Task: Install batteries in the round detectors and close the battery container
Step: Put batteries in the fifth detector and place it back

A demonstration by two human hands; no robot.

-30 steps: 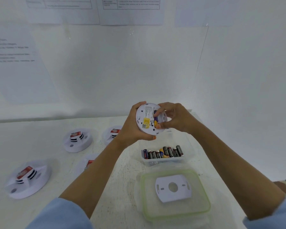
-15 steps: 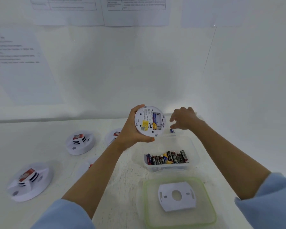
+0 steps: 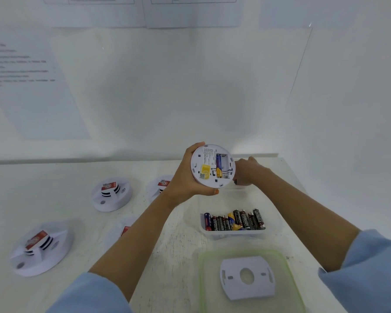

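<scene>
White table (image 3: 54, 181) in a corner of white walls, with at least three printed paper sheets (image 3: 31, 91) stuck up on them.

The left hand (image 3: 185, 177) grips one round white plastic detector (image 3: 204, 161) above the table, thumb at its near edge and fingers curled round its far left edge, its back turned to the camera. One blue and yellow battery (image 3: 219, 166) sits in its open compartment, beside a yellow sticker (image 3: 205, 170). The right hand (image 3: 248, 171) reaches in just behind this detector's right edge, over the far end of a clear rectangular plastic container (image 3: 235, 233); its fingers are hidden, so I cannot tell whether they hold anything.

One row of about ten batteries (image 3: 235, 220), mostly black and red, lies along the container's near wall; the exact count is unclear. Near of it lies one clear lid with a green rim (image 3: 239, 251), carrying one flat white mounting plate (image 3: 247, 276) with a round hole.

Four more round white detectors rest on the left: one far (image 3: 110, 194), one (image 3: 160, 186) partly behind the left wrist, one (image 3: 124, 231) mostly behind the forearm, one near left (image 3: 40, 247).
</scene>
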